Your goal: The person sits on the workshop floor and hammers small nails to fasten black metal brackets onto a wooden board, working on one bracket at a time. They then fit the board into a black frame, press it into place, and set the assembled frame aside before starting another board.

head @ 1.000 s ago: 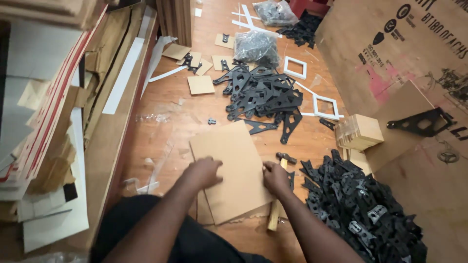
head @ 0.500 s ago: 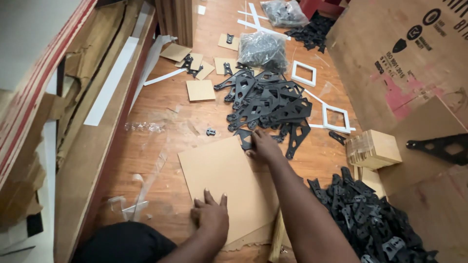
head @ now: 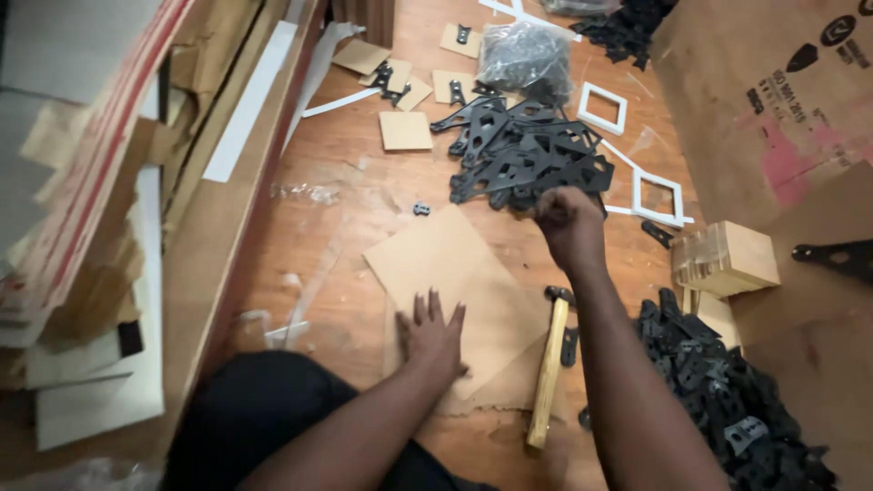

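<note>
Left hand (head: 432, 332) lay flat, fingers spread, on the one cardboard sheet (head: 459, 282). Right hand (head: 568, 218) was curled shut on a black bracket at the near edge of the bracket pile (head: 518, 155), just beyond that sheet. One wooden-handled hammer (head: 548, 368) lay beside the sheet; two white frames (head: 657, 198) beyond it.

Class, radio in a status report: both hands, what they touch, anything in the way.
Left hand flat, open on cardboard sheet. Right hand closed at edge of black bracket pile; grip hidden. Hammer lies beside the sheet.
</note>
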